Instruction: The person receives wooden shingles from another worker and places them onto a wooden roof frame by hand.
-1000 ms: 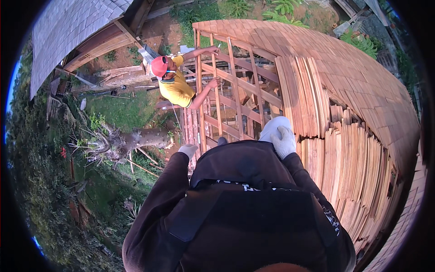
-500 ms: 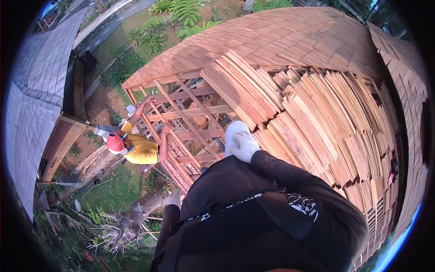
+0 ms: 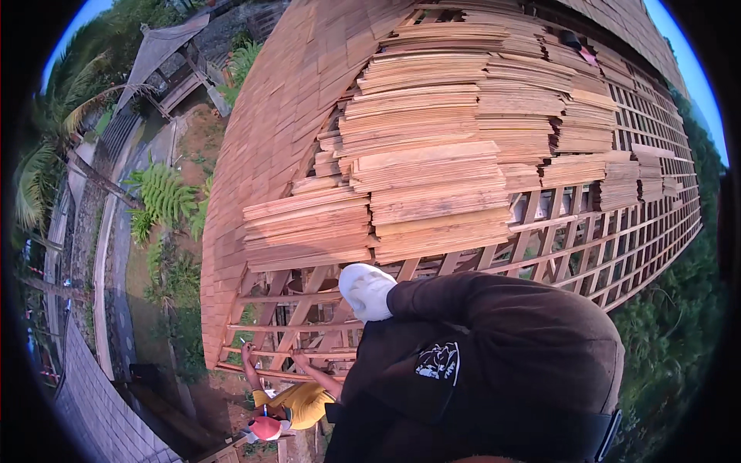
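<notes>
shingled roof (image 3: 266,147) curves at left, stacks of wooden shingles (image 3: 432,174) lying across battens (image 3: 293,328) beside it. a yellow-shirted co-worker (image 3: 306,403) reaches toward the battens — the white-gloved right hand (image 3: 369,294) is near the stacks, its grip i cannot tell; left hand out of view.

We see thin, reddish-tan wooden shingles (image 3: 409,112) piled flat in rows of long, ragged-edged stacks. The near left stack (image 3: 306,231) lies beside a taller one (image 3: 436,199), a narrow dark seam between them. More stacks spread far and right. We see wooden battens (image 3: 289,328) crossing rafters, bare along the near side.
</notes>
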Action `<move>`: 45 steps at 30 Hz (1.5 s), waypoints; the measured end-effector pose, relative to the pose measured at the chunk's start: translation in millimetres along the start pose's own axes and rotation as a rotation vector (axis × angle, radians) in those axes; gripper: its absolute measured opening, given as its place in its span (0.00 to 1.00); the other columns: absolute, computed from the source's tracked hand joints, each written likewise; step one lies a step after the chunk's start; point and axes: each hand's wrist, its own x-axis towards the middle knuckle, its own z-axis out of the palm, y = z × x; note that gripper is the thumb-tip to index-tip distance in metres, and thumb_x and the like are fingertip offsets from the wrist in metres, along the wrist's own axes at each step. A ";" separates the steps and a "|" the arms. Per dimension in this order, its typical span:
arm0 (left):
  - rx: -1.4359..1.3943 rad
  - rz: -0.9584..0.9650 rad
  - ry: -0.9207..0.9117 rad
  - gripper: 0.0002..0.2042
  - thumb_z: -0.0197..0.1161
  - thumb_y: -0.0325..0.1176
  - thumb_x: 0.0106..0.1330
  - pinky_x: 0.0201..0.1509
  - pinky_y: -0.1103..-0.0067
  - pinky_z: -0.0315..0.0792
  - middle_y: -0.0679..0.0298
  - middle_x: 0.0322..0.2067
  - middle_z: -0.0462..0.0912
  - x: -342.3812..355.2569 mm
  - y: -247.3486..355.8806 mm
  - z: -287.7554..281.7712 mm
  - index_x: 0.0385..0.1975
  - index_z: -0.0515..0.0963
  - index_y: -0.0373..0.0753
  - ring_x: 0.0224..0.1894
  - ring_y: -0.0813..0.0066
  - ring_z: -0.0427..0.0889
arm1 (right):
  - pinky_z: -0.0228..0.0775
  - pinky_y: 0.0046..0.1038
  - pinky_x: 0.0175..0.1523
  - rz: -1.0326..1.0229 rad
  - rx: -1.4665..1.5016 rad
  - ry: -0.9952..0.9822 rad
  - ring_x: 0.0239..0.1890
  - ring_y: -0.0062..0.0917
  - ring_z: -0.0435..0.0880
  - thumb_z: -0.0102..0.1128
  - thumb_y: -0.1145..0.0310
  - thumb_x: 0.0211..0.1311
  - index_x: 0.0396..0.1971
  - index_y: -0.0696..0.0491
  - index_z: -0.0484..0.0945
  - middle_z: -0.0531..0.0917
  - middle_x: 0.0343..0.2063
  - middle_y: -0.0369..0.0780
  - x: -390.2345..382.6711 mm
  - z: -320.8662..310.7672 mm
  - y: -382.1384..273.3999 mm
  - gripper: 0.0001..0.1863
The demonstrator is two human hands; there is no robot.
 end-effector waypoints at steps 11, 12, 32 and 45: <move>0.137 0.343 0.055 0.14 0.58 0.38 0.71 0.51 0.62 0.79 0.59 0.42 0.85 125.6 79.1 -16.4 0.47 0.78 0.34 0.48 0.58 0.85 | 0.65 0.46 0.68 0.037 -0.049 0.133 0.63 0.45 0.76 0.60 0.50 0.59 0.52 0.54 0.84 0.81 0.56 0.49 -44.3 -16.8 20.7 0.27; 0.168 0.348 0.034 0.14 0.58 0.38 0.71 0.51 0.62 0.79 0.59 0.42 0.85 125.2 75.6 -15.8 0.47 0.78 0.34 0.48 0.58 0.85 | 0.65 0.46 0.68 0.028 -0.062 0.120 0.63 0.45 0.76 0.60 0.50 0.59 0.51 0.54 0.84 0.81 0.56 0.49 -42.0 -16.6 22.9 0.27; 0.361 0.408 -0.276 0.14 0.59 0.38 0.70 0.52 0.62 0.79 0.57 0.43 0.85 145.0 49.3 24.9 0.47 0.78 0.34 0.48 0.56 0.85 | 0.72 0.39 0.61 -0.008 -0.071 0.303 0.53 0.38 0.85 0.61 0.55 0.54 0.38 0.53 0.88 0.88 0.41 0.45 -39.2 -5.2 37.8 0.19; 0.400 0.354 -0.321 0.14 0.59 0.38 0.69 0.52 0.61 0.79 0.56 0.43 0.85 124.7 18.8 7.4 0.47 0.78 0.34 0.48 0.55 0.85 | 0.72 0.42 0.61 -0.006 -0.036 0.240 0.53 0.42 0.82 0.63 0.54 0.54 0.37 0.51 0.88 0.86 0.44 0.46 -40.7 -20.4 22.8 0.18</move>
